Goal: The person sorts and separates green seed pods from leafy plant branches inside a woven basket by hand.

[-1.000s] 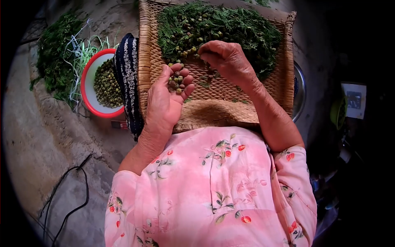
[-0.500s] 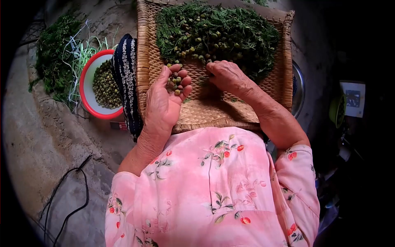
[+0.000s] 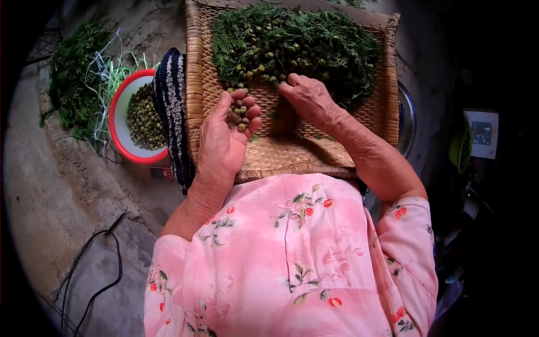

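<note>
My left hand (image 3: pixel 221 137) is cupped palm up over the left side of a woven basket tray (image 3: pixel 193 73), its fingers curled round several small green cones (image 3: pixel 240 115). Further right, my right hand (image 3: pixel 310 98) reaches to the near edge of a heap of cypress-like sprigs (image 3: pixel 342 48). Its thumb and forefinger pinch at a green cone (image 3: pixel 282 77) there, partly covered by the fingertips. More loose cones lie among the sprigs and along the heap's near edge.
Left of the tray stands a red-rimmed white bowl (image 3: pixel 118 132) holding many cones, beside a dark patterned cloth (image 3: pixel 171 106). Green sprigs (image 3: pixel 81 73) and pale plastic strips lie beyond. A black cable (image 3: pixel 92 238) crosses the floor. A metal basin (image 3: pixel 408 121) shows at right.
My right hand has moved slightly away from me and left, its fingers now up against the cones at the heap's edge. My left hand stays nearly still with its cones.
</note>
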A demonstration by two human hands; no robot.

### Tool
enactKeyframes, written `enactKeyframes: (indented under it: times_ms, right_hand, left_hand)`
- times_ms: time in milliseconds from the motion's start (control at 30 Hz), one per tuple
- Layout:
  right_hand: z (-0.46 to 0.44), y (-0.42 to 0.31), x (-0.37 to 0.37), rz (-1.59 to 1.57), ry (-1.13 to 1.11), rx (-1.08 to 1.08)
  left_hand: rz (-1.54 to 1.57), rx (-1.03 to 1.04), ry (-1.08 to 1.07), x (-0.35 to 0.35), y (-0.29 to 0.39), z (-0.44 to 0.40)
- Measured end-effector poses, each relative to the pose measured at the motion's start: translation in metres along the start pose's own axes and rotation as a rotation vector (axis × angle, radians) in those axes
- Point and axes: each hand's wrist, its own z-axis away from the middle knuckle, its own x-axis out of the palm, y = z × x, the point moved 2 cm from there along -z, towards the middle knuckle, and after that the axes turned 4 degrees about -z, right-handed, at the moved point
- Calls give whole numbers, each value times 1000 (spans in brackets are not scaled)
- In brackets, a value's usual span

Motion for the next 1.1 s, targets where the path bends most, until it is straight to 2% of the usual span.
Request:
enactKeyframes:
  times_ms: [200,267,333,400,467,500,533,600,667,733,800,833,900,1033,1100]
  right_hand:
    - [0,-2,7,6,46,-70]
    - [-3,-5,-1,-89,10,2]
    - [-5,-10,-16,-346,197,140]
    - [-10,-19,-32,-428,242,148]
    - [-16,-30,-42,-887,344,17]
    - [-17,-36,-45,-1129,284,-25]
    - [-17,-42,-50,-1499,95,30]
    - [-19,-43,-55,-1696,22,162]
    - [-25,-21,-42,-1152,245,153]
    - [-22,-1,-37,-653,327,220]
    - [-19,13,-26,-497,203,331]
    - [-16,17,-19,-494,202,331]
    - [-12,20,-3,-272,90,259]
    - [-10,8,8,-191,34,183]
    - [-12,4,5,-194,-1,210]
  left_hand:
    - [-9,0,7,1,0,0]
    - [-12,4,9,1,1,0]
    - [-1,0,11,-1,0,-1]
    - [6,1,22,1,0,-1]
    - [12,1,31,4,-1,-1]
    - [44,9,3,6,-1,-1]
    - [76,18,-25,7,-1,-1]
    - [80,-6,-31,0,-2,-5]
    - [28,-39,-94,-1,-1,-5]
    - [18,-46,-80,2,0,-3]
    - [-6,-35,-38,4,1,-1]
    - [-4,-35,-39,5,1,0]
    - [-11,-42,-34,5,1,0]
    - [-21,-38,-19,4,2,1]
    - [-20,-42,-7,4,1,1]
